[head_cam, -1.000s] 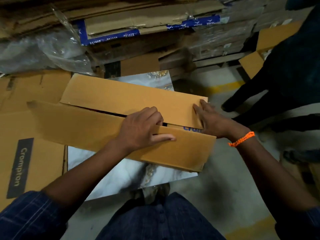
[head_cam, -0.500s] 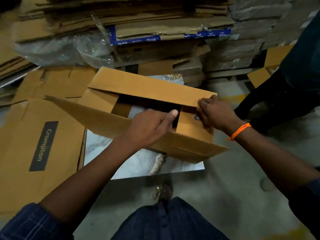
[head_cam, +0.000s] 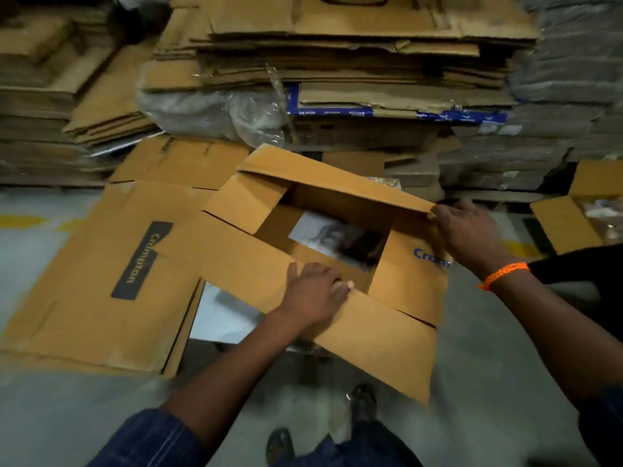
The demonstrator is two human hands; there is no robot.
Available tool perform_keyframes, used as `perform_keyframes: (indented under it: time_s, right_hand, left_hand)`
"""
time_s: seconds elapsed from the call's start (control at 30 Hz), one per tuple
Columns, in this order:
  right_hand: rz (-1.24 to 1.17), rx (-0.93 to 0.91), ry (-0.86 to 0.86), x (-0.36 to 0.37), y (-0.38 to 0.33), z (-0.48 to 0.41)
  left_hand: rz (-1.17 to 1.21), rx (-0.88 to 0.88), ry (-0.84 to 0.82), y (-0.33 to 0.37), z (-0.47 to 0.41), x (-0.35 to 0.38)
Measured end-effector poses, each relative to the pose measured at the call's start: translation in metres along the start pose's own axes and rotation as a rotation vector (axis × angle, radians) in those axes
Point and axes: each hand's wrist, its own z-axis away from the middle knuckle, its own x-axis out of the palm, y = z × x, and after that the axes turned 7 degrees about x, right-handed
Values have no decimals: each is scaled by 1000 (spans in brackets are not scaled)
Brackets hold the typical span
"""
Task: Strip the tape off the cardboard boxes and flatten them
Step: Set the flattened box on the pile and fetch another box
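Here's the cardboard box (head_cam: 371, 342), sitting in the middle of the floor (head_cam: 488, 348) with all four top flaps spread wide. The left hand (head_cam: 313, 294) is on the near flap, its fingers curled over the inner edge and the thumb lying flat on the cardboard. The right hand (head_cam: 468, 230) grips the right corner of the far flap, fingers closed around its edge, with an orange wristband (head_cam: 504, 274) on that wrist.

Looking down into the box, there's a pale, marbled patch and something dark beside it, too blurred to name. A white sheet (head_cam: 222, 318) pokes out from under the box's left side.

Just to the left lies a flattened box (head_cam: 84, 298) with a dark label. Behind it all rises a tall stack of flattened cardboard (head_cam: 337, 45), with crumpled clear plastic (head_cam: 219, 112) bunched at its foot. At far right stands another open box (head_cam: 566, 224). The floor is grey concrete, with a yellow line (head_cam: 20, 220) at the left edge.
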Motion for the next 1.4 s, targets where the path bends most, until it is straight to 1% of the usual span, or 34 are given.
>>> perform_keyframes:
  time_s: [0.1,0.13,0.23,0.3,0.4,0.47,0.57,0.67,0.77,0.87,0.93,0.97,1.03,1.13,1.2,1.23,1.3,1.33,1.4]
  right_hand:
    - [-1,-41,-53,22,11,-8]
    - [-5,-39,-74,29,13,-10]
    - [-24,-18,-116,40,5,-18]
    - [-75,-48,-136,42,-16,-29]
    - [-96,-161,-160,37,-64,-58]
    - [-127,-259,-190,32,-103,-84]
    - [-269,-329,-256,29,-160,-123]
    - [-348,-360,-248,30,-215,-162]
    - [-368,-352,-233,27,-269,-200]
    - [-379,-339,-243,26,-310,-237]
    - [-326,-375,-264,30,-325,-259]
    - [-293,-399,-283,32,-328,-268]
    - [-222,-464,-304,35,-328,-280]
    - [13,-614,-246,28,-341,-284]
    - [96,-708,-215,18,-362,-280]
    - [117,-735,-231,12,-373,-278]
    - [157,-751,-282,2,-390,-278]
    - [161,-727,-296,-3,-395,-280]
    - [172,-612,-264,-13,-395,-298]
  left_hand:
    - [192,-115,201,-6,-35,-12]
    - [198,-154,246,-10,-44,-15]
    - [70,-296,360,-23,-59,-24]
    - [-29,-389,421,-39,-61,-35]
    - [-105,-511,419,-74,-57,-59]
    - [-80,-590,388,-102,-55,-78]
    - [-43,-670,335,-146,-56,-100]
    - [48,-661,261,-189,-69,-115]
    - [215,-616,154,-224,-91,-129]
    - [365,-473,171,-242,-113,-140]
    - [450,-397,215,-245,-122,-142]
    - [461,-381,241,-247,-125,-140]
    - [384,-396,292,-249,-129,-133]
    - [248,-400,287,-252,-128,-125]
    - [254,-375,287,-258,-129,-125]
    - [270,-364,302,-260,-129,-126]
    - [323,-336,343,-264,-129,-125]
    - [341,-315,354,-265,-129,-123]
    - [334,-296,367,-262,-126,-119]
